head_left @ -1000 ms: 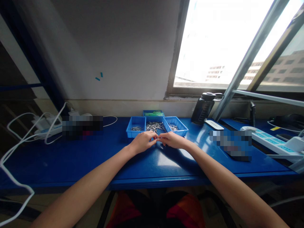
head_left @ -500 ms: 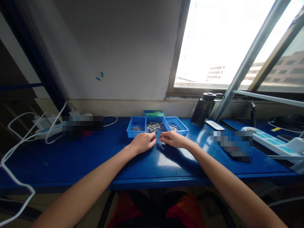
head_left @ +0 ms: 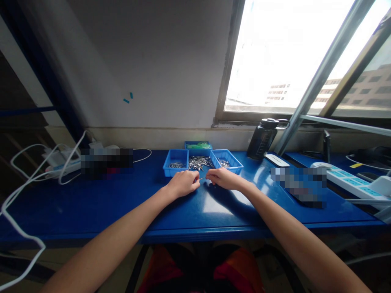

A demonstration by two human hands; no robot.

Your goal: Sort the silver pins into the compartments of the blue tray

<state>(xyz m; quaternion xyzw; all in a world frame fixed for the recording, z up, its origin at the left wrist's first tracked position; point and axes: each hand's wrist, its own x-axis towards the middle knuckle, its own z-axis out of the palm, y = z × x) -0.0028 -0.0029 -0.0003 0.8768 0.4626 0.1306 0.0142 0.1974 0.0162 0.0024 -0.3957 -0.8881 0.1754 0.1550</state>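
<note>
My left hand (head_left: 184, 183) and my right hand (head_left: 223, 178) face each other above the blue table, fingers pinched. A slim metal piece (head_left: 202, 178) spans the small gap between their fingertips; its exact kind is too small to make out. Just beyond the hands lies a heap of slim silver metal pieces (head_left: 200, 162). To its left stands a blue bin (head_left: 178, 154) with a few similar pieces, and to its right another blue bin (head_left: 227, 156) also holds some. My right hand partly covers the front of the right bin.
Behind the heap, a blue bin (head_left: 188, 143) holds a green plastic bag (head_left: 200, 145). A black bottle (head_left: 261, 140) stands at the back right, near a white flat device (head_left: 277, 160) and a power strip (head_left: 345, 179). White cables (head_left: 23, 232) run along the left side.
My fingertips have drawn slightly apart, and the slim metal piece now shows between them. The bins and the heap have stayed in place.
</note>
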